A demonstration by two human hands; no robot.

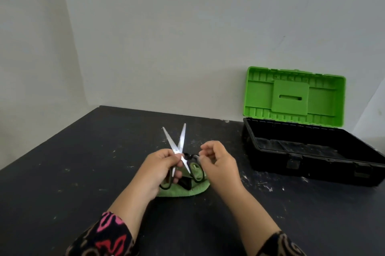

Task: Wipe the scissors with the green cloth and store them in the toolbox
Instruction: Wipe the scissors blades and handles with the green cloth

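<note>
The scissors (179, 143) have silver blades and black handles, and they stand spread apart in an X with the tips pointing up and away. My left hand (161, 169) grips the left handle loop and the pivot. My right hand (218, 164) pinches the right handle loop with thumb and forefinger. Below both hands the green cloth (187, 190) lies crumpled on the black table, partly hidden. The toolbox (308, 164) stands at the right with its black base bare inside and its green lid (293, 95) raised against the wall.
The black table (83, 162) is speckled with white flecks and meets a pale wall at the back and left. The toolbox sits close to the table's right edge. Patterned sleeves cover both forearms at the bottom of the view.
</note>
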